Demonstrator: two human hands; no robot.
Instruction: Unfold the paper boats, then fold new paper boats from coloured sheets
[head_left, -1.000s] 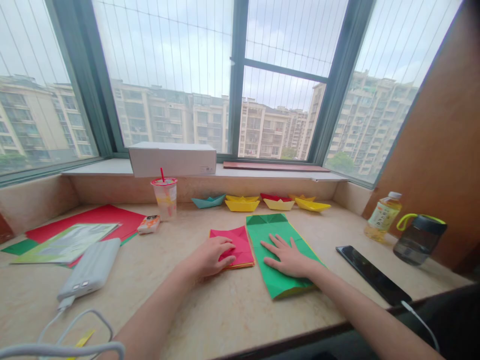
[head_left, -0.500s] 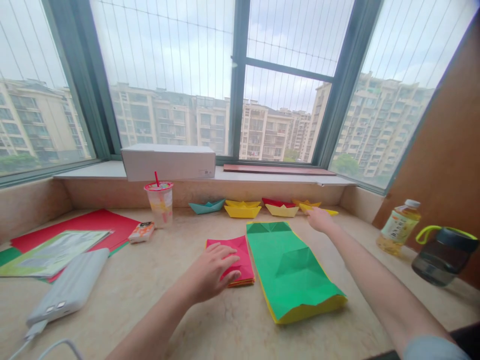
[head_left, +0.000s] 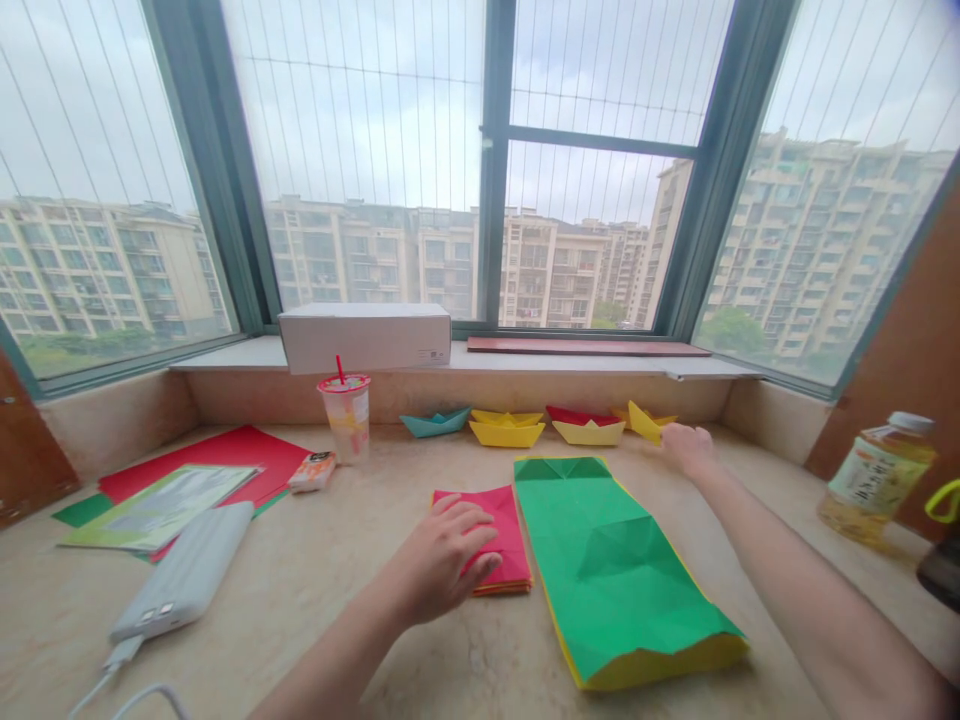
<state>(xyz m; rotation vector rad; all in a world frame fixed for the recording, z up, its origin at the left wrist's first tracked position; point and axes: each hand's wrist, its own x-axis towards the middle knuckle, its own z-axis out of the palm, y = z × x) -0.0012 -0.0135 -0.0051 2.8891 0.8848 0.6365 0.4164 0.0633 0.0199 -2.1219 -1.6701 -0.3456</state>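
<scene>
My left hand [head_left: 450, 560] rests with spread fingers on a stack of red folded paper [head_left: 510, 540], holding nothing. To its right lies a wrinkled green sheet [head_left: 622, 550] with a yellow underside. At the far right of a row of paper boats, my right hand [head_left: 688, 450] has its fingers closed at the right end of a yellow paper boat [head_left: 643, 423], which is tilted with one tip up. Behind it an orange-yellow boat [head_left: 666, 419] is partly hidden. Leftward stand red and pale-yellow boats [head_left: 589, 432], yellow boats [head_left: 507, 434] and a blue boat [head_left: 435, 424].
A lidded cup with a red straw [head_left: 346, 420] and a small orange-white packet [head_left: 313, 472] stand left. Red sheets [head_left: 277, 455] and a power bank with cable [head_left: 187, 570] lie further left. A drink bottle [head_left: 877, 480] and dark cup [head_left: 941, 570] are right.
The yellow boat at the right end has turned and tilted up, with my right hand now at its right end. My left hand stays on the red paper. The view has shifted slightly.
</scene>
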